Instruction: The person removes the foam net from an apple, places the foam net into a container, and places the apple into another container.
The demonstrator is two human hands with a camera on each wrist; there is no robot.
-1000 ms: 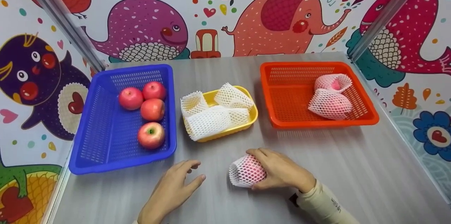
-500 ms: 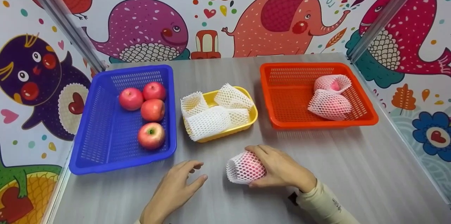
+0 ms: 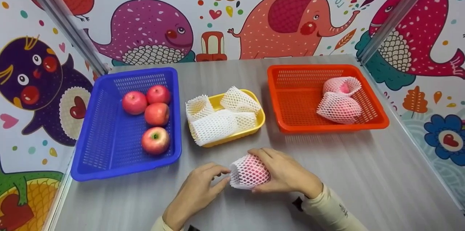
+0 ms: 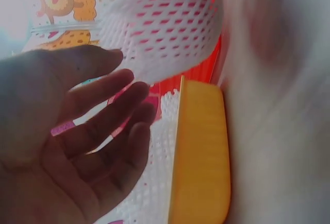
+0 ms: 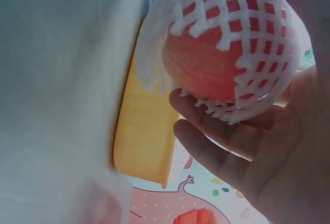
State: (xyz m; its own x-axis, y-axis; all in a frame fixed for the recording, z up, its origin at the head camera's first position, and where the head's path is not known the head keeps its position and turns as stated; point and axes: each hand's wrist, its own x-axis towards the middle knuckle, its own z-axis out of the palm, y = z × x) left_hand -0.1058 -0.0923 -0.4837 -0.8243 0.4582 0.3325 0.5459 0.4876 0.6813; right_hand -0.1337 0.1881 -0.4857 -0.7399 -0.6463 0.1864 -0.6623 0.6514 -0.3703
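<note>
- Left hand (image 3: 198, 190): loosely bent, thumb and fingers apart, gripping nothing that shows. It is right by the net's free end; whether the tips touch, I cannot tell. A light pinch on that rim should serve better than a tug.
- Right hand (image 3: 287, 174): fingers and thumb curled round the apple (image 5: 198, 64) inside its net (image 3: 252, 173), on the near side of the yellow basket. The hold looks secure; squeezing harder would likely just pin the net.
- The right wrist view shows fruit bare past a ragged net edge. Ease that edge round evenly; stretching one side could tear it.
- Blue basket (image 3: 123, 151): off to the left, four bare apples (image 3: 155, 140) inside.
- Yellow basket (image 3: 232, 139): just beyond the hands, holding spare nets (image 3: 214, 126).
- Red basket (image 3: 327, 128): farther right; its two netted apples (image 3: 340, 108) make a fair pattern for coverage.
</note>
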